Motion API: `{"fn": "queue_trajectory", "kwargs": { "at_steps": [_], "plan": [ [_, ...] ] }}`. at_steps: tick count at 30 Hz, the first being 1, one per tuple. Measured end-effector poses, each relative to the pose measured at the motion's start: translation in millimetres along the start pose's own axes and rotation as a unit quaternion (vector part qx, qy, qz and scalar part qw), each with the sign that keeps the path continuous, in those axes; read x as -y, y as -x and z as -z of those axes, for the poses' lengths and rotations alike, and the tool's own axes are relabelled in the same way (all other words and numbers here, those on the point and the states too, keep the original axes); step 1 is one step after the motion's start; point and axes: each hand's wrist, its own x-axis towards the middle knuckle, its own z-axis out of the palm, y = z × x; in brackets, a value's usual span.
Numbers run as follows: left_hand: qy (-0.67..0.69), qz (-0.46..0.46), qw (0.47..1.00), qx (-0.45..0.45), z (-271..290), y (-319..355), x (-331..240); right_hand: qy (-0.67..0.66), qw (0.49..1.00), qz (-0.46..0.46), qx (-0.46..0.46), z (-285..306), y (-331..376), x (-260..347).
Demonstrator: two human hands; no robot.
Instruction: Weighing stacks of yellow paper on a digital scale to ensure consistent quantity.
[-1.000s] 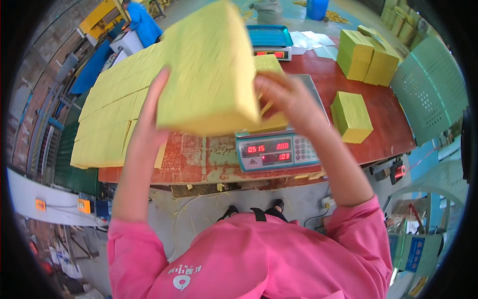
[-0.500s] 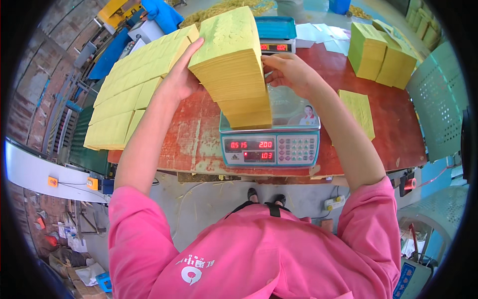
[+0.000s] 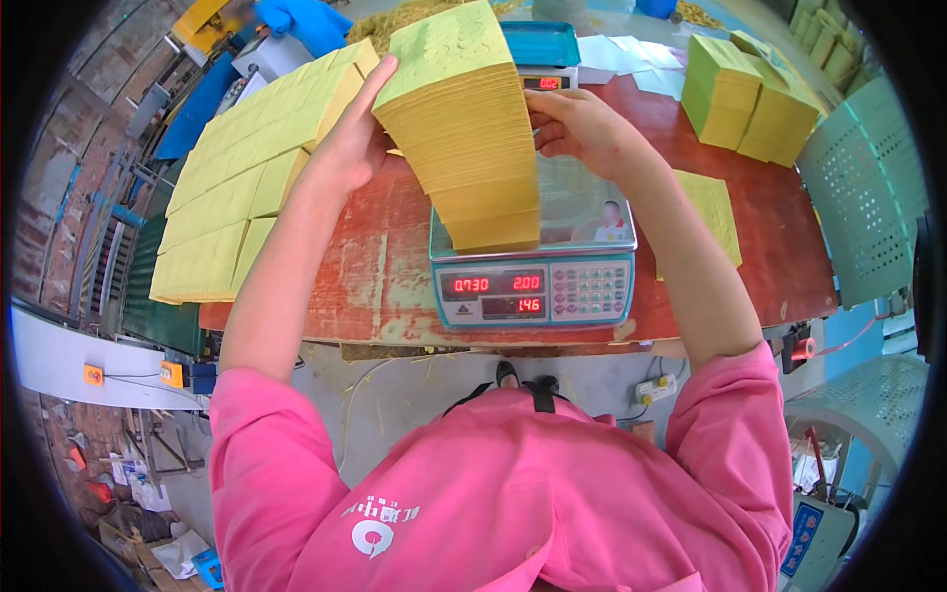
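A tall stack of yellow paper sheets [image 3: 459, 123] rises from the pan of a teal-rimmed digital scale [image 3: 602, 252], leaning a little to the left at its top. My left hand [image 3: 353, 148] presses against the stack's left side, thumb up along its edge and fingers hidden behind. On the other side my right hand [image 3: 584, 133] holds the stack's right edge, its fingers curled and partly hidden. Seams partway down the stack mark off bundles near its bottom. Lit red digits show on the scale's front.
Neat rows of yellow paper stacks [image 3: 252, 187] fill the red table's [image 3: 365, 266] left side. Right of the scale lies a low yellow stack [image 3: 705, 222]; taller stacks [image 3: 745, 94] stand behind it. A second scale [image 3: 538, 44] and white sheets [image 3: 631, 59] sit at the back.
The digits on the front scale have changed to a higher reading. The stack and both hands have shifted slightly, and the view has moved a little.
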Motion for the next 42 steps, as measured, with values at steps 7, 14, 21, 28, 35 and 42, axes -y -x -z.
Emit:
{"fn": "queue_trajectory", "kwargs": {
  "at_steps": [7,14,21,28,35,42],
  "plan": [
    [-0.062,-0.018,0.998,-0.017,8,-4,7,-0.007,0.999,0.013,-0.031,-5,-1,-10],
    [0.059,-0.168,0.981,-0.073,6,-21,98,-0.067,0.971,0.159,-0.165,-10,-4,-64],
    [0.24,-0.079,0.967,0.011,-15,-38,129,-0.206,0.945,0.144,-0.209,-68,-4,-70],
    [0.263,-0.191,0.93,-0.172,-19,-2,96,-0.013,0.934,0.22,-0.28,-45,31,-94],
    [-0.046,-0.34,0.93,-0.133,11,112,116,0.39,0.757,0.206,-0.483,85,160,-99],
    [0.041,0.002,0.949,0.314,-162,93,120,0.267,0.824,0.014,-0.5,217,195,-159]
  ]
}}
